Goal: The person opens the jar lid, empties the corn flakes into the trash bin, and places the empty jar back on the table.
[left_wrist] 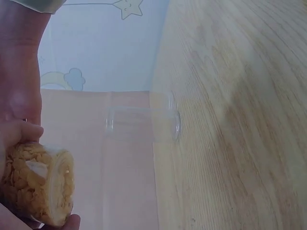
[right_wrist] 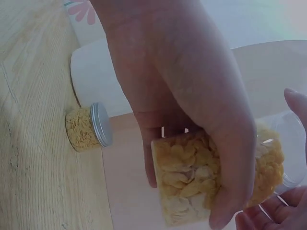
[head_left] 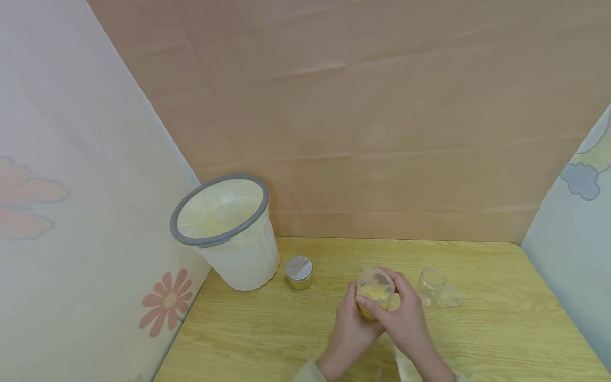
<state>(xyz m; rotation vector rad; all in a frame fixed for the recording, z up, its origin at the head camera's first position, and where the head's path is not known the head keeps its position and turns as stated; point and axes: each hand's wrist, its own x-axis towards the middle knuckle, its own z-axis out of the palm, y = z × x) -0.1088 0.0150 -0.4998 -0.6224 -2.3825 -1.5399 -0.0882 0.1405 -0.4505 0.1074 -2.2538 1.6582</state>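
Note:
Both hands hold a clear jar (head_left: 375,292) of yellow flakes over the front middle of the table. Its round top faces the head camera, and the flakes show inside. My left hand (head_left: 350,324) grips the jar from the left and below. Around its right side curls my right hand (head_left: 408,321), the thumb across the near wall. In the right wrist view, flakes (right_wrist: 184,184) fill the jar's body beneath the right thumb. The left wrist view shows the jar (left_wrist: 41,184) lying sideways in the picture, with fingers wrapped about it.
A clear jar (head_left: 433,279) without visible contents stands right of the hands, a clear disc-shaped lid (head_left: 451,296) beside it. Left of the hands is a silver-lidded jar (head_left: 299,271) of flakes. A white bin (head_left: 243,265) with a grey rim stands at the table's back left corner.

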